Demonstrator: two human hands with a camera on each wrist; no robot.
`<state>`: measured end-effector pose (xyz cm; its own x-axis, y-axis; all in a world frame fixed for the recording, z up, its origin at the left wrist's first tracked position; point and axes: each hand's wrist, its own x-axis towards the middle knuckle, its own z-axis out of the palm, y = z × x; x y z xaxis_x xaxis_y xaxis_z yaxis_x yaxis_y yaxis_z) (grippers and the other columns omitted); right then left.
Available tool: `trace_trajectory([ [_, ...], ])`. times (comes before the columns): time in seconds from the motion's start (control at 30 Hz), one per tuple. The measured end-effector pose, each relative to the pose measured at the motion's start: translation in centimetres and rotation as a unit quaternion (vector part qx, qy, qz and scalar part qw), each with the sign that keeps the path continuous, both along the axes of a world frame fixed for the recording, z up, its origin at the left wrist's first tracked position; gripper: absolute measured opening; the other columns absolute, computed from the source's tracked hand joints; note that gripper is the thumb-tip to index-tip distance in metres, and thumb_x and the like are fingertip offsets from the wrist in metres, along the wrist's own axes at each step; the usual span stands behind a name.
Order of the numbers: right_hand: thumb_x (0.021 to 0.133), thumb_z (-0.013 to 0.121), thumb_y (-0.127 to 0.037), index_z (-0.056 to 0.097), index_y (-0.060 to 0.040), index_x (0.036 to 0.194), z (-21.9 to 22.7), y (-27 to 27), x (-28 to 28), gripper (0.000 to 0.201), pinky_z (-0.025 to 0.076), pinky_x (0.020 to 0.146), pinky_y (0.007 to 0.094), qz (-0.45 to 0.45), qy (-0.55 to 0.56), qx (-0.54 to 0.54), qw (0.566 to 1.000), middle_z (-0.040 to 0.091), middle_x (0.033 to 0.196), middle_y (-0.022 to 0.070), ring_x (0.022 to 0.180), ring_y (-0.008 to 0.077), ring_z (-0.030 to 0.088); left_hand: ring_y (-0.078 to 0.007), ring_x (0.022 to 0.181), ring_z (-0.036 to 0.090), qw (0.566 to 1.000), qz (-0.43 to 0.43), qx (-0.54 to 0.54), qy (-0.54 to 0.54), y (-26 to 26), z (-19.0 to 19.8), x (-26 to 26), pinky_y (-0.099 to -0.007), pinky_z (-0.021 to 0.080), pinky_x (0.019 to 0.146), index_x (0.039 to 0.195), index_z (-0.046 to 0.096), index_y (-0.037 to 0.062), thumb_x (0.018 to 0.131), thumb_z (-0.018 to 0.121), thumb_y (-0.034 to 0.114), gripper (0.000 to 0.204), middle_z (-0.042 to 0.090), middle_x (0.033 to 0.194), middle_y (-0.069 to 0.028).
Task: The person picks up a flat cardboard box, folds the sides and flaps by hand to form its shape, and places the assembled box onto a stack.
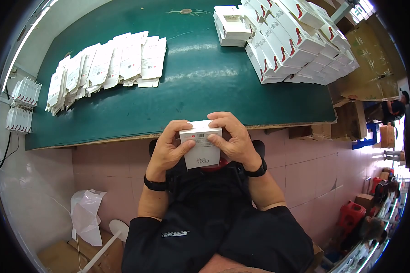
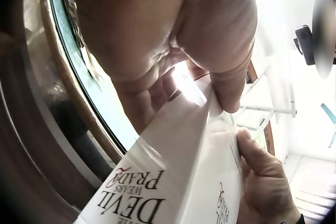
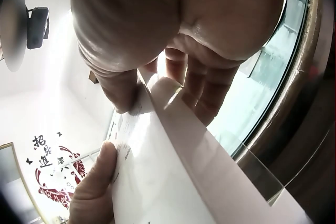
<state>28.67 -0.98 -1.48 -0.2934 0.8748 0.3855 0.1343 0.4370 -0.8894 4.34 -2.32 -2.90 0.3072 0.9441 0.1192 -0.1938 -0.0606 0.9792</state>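
Note:
Both hands hold a white printed carton [image 1: 203, 152] in front of the body, by the table's near edge. My left hand [image 1: 169, 148] grips its left side, thumb on the printed face and fingers at the top end. On the opposite side my right hand [image 1: 234, 141] grips it the same way, thumb near the barcode. Lettering reading "Devil Wears Prada" shows on the carton's side [image 2: 131, 198] in the left wrist view. Toward the lower right of the right wrist view, a white flap [image 3: 291, 208] sticks out from its far end.
Overlapping flat cartons [image 1: 107, 63] lie at the left of the green table [image 1: 191, 98]. Stacked folded boxes [image 1: 282, 45] with red shoe prints stand at the back right, beside open box parts [image 1: 234, 22]. Large brown cardboard [image 1: 369, 59] leans beyond the right edge.

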Motion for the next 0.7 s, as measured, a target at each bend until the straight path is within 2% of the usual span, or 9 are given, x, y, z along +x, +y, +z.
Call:
trace_trajectory([
  [0.1, 0.095, 0.079, -0.013, 0.065, -0.0023, 0.122, 0.0, -0.1, 0.0, 0.032, 0.056, 0.093, 0.0339, -0.007, 0.003, -0.016, 1.000, 0.063, 0.132, 0.0145, 0.114, 0.0211, 0.065, -0.0164, 0.120, 0.057, 1.000, 0.000, 0.008, -0.004, 0.0, -0.2, 0.0, -0.0299, 0.047, 0.103, 0.134, 0.059, 0.0049, 0.094, 0.079, 0.005, 0.045, 0.056, 0.132, -0.0067],
  [0.2, 0.095, 0.079, -0.013, 0.064, -0.0021, 0.124, -0.1, -0.1, -0.2, 0.034, 0.056, 0.094, 0.0337, -0.019, 0.008, -0.040, 0.999, 0.063, 0.132, 0.0141, 0.115, 0.0209, 0.065, -0.0167, 0.122, 0.057, 0.999, 0.019, -0.029, -0.030, -0.2, 0.1, 0.2, -0.0308, 0.047, 0.104, 0.142, 0.054, 0.0036, 0.096, 0.079, 0.012, 0.053, 0.058, 0.133, -0.0078],
  [0.33, 0.095, 0.079, -0.014, 0.064, -0.0015, 0.126, -0.5, -0.2, 0.0, 0.036, 0.056, 0.095, 0.0335, -0.022, 0.027, -0.062, 0.997, 0.064, 0.131, 0.0134, 0.115, 0.0209, 0.065, -0.0173, 0.121, 0.060, 0.999, 0.046, 0.019, -0.007, 0.0, -1.2, -0.1, -0.0313, 0.052, 0.101, 0.149, 0.047, 0.0026, 0.100, 0.075, 0.016, 0.059, 0.061, 0.133, -0.0114],
  [0.43, 0.095, 0.079, -0.014, 0.064, -0.0008, 0.126, -0.4, 0.0, 0.0, 0.037, 0.056, 0.094, 0.0331, -0.008, 0.014, -0.023, 1.000, 0.065, 0.129, 0.0129, 0.114, 0.0204, 0.066, -0.0174, 0.122, 0.060, 0.998, 0.059, 0.017, -0.029, 0.0, -0.9, 0.5, -0.0304, 0.051, 0.101, 0.149, 0.046, 0.0003, 0.100, 0.075, 0.020, 0.060, 0.061, 0.134, -0.0124],
  [0.7, 0.096, 0.078, -0.014, 0.064, -0.0007, 0.127, -0.3, -0.2, 0.1, 0.036, 0.057, 0.094, 0.0325, -0.019, 0.001, -0.023, 1.000, 0.065, 0.128, 0.0122, 0.112, 0.0195, 0.066, -0.0181, 0.121, 0.062, 0.996, 0.061, -0.033, -0.050, -0.2, -0.8, 0.7, -0.0308, 0.051, 0.102, 0.149, 0.045, -0.0032, 0.101, 0.075, 0.022, 0.062, 0.063, 0.133, -0.0141],
])
